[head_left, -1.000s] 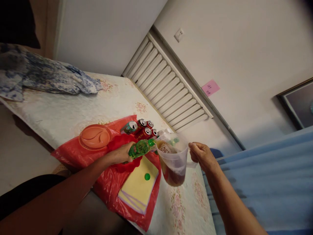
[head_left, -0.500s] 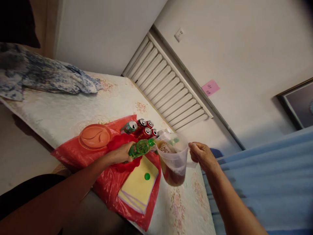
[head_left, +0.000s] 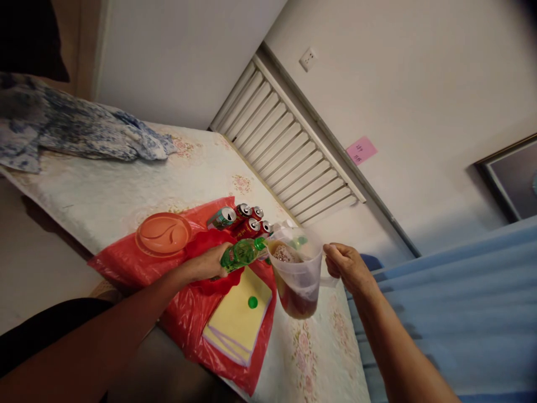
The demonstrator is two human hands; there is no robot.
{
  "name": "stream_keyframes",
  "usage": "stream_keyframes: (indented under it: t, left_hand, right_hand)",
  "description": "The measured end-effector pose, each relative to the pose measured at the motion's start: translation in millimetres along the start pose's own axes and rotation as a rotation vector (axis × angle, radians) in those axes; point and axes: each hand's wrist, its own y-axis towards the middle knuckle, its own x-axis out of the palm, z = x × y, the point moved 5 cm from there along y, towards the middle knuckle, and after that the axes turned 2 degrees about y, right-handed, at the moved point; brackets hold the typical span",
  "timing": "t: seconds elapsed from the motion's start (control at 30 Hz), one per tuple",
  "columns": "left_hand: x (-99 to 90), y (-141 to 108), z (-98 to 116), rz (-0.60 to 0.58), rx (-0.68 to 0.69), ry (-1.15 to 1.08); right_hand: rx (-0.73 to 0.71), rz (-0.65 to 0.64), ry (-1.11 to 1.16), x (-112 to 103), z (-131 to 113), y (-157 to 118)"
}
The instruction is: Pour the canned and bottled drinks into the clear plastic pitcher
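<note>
My left hand point(head_left: 213, 262) is wrapped round a green plastic bottle point(head_left: 241, 253), tipped nearly level with its mouth at the rim of a translucent plastic jug point(head_left: 298, 282). Brown liquid with foam on top partly fills the jug. My right hand point(head_left: 344, 266) is closed on the jug's handle and holds it tilted. Beneath the bottle lies a red scalloped tray or dish point(head_left: 201, 244), partly hidden by my left arm. A green bottle cap point(head_left: 252, 302) rests on a folded yellow cloth point(head_left: 239, 322).
Several opened drink cans point(head_left: 247, 225) stand behind the bottle. An orange divided plate or lid point(head_left: 163, 233) lies on a red plastic sheet point(head_left: 176, 330), over the floral tablecloth point(head_left: 304, 358). Patterned fabric point(head_left: 96, 131) is at far left. A white radiator point(head_left: 289, 151) and blue curtain point(head_left: 453, 308) border the table.
</note>
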Motion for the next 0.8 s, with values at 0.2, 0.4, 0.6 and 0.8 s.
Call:
stream_keyframes:
  t: [0.2,0.4,0.6,0.8]
  left_hand:
    - [-0.3,0.2,0.2,0.019,0.021,0.006]
    - [-0.1,-0.4,0.8,0.028,0.029,-0.015]
    - [0.4,1.4,-0.4,0.01,0.031,-0.003]
    - [1.1,1.0,-1.0,-0.009,0.017,-0.034]
  right_hand:
    - [0.013,0.019,-0.011,2.7,-5.1,-1.5]
    - [0.01,0.002,-0.009,3.0,-4.8,-1.8]
    - [0.006,-0.012,-0.006,1.9,-3.8,-1.9]
    - [0.007,-0.016,-0.007,3.8,-7.4,-3.2]
